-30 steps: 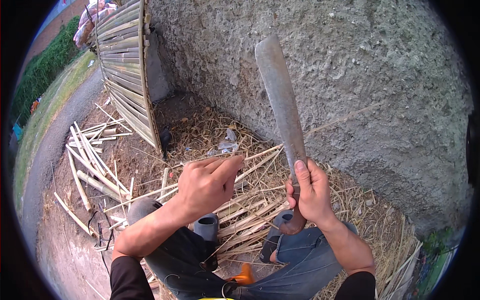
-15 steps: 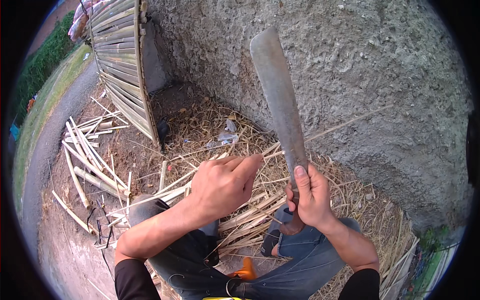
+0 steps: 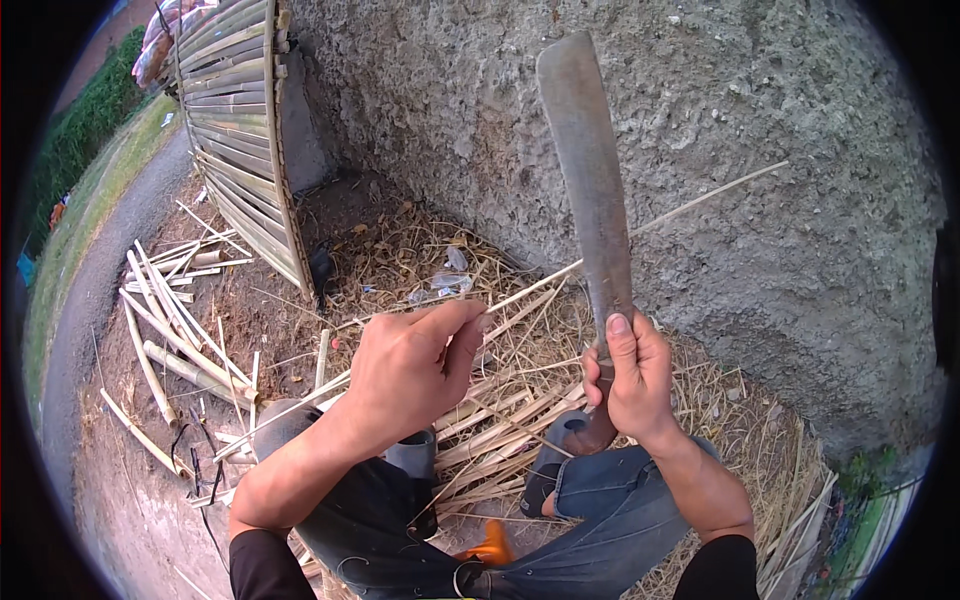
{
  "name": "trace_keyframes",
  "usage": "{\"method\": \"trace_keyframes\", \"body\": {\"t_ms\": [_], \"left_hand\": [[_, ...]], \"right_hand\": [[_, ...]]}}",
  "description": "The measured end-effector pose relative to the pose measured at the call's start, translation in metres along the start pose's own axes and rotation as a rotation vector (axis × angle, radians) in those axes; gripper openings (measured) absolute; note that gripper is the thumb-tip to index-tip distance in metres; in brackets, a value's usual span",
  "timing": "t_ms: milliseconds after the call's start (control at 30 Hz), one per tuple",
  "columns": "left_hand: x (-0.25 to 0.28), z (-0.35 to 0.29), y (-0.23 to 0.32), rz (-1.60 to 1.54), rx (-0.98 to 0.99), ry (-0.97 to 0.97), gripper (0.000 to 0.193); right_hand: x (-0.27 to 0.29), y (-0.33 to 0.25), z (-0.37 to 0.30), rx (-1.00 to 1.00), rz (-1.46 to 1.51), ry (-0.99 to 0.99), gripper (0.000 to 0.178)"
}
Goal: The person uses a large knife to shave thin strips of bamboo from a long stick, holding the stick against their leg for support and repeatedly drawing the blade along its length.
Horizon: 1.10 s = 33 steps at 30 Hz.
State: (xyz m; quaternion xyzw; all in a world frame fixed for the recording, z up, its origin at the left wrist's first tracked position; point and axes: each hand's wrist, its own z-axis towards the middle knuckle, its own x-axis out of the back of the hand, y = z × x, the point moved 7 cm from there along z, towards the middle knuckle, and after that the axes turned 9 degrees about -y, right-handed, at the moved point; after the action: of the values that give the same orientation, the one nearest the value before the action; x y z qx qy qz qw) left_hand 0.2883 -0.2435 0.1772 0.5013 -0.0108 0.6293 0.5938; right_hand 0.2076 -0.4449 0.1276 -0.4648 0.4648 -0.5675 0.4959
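Observation:
My right hand [image 3: 637, 385] is closed round the handle of a large machete [image 3: 590, 170], its broad blade standing nearly upright, tip toward the wall. Pinched in the closed fingers of my left hand [image 3: 412, 362] is a thin bamboo strip [image 3: 535, 283]. The strip runs up to the right, passing behind the blade and out toward the wall; its other end shows to the left of my wrist. Where strip and blade cross, I cannot tell if they touch. Split bamboo strips [image 3: 500, 440] lie in a heap between my legs.
Cut bamboo pieces [image 3: 185, 340] are scattered on the dirt at the left. A bamboo slat panel [image 3: 235, 130] leans near the rough grey wall [image 3: 760, 120]. An orange object [image 3: 490, 545] lies between my feet, and plastic scraps [image 3: 455, 275] sit among the dry shavings.
My left hand has moved left and slightly down, away from the blade, with the strip showing longer between them. The machete has shifted a little right and stands more upright.

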Motion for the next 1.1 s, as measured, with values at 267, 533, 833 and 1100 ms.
{"method": "trace_keyframes", "body": {"t_ms": [267, 533, 833, 1100], "left_hand": [[-0.003, 0.003, 0.006, 0.079, -0.063, 0.014, 0.008], [-0.005, 0.007, 0.000, 0.001, 0.024, -0.054, 0.007], [-0.009, 0.008, 0.003, -0.159, 0.084, -0.088, 0.006], [-0.013, 0.010, -0.006, -0.356, 0.243, -0.319, 0.018]], "right_hand": [[-0.013, 0.008, -0.005, -0.089, -0.025, -0.034, 0.030], [0.013, 0.005, 0.000, -0.058, 0.049, 0.051, 0.032], [-0.003, 0.000, -0.003, -0.046, 0.022, 0.011, 0.029], [-0.020, 0.001, -0.007, -0.018, -0.118, -0.084, 0.029]]}}
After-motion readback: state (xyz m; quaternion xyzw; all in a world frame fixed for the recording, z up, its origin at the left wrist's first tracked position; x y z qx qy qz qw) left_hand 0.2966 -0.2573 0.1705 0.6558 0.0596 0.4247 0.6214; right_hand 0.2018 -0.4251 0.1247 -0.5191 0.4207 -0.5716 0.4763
